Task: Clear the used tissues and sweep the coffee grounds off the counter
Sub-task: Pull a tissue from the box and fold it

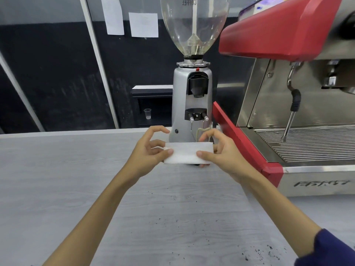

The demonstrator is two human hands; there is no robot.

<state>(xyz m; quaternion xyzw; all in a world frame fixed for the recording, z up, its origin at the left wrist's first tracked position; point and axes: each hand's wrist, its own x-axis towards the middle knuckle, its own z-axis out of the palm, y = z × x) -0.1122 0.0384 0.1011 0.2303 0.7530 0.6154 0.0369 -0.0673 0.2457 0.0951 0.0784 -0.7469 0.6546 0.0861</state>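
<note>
Seen from the head camera, both bare hands hold a folded white tissue (187,153) in the air above the grey worktop (57,179). The left hand (148,150) pinches the tissue's left end between thumb and curled fingers, its index finger lifted clear; the right hand (221,152) pinches the right end the same way, so each grip is closed on the tissue. Directly behind the grip stands a silver coffee grinder (192,100) with a clear, empty bean hopper (194,25). Just right of the grip sits a red and steel espresso machine (288,93). Below the grip and nearer the person, dark coffee grounds (259,253) lie scattered on the worktop, thickest beside the dark blue sleeve (326,248).
</note>
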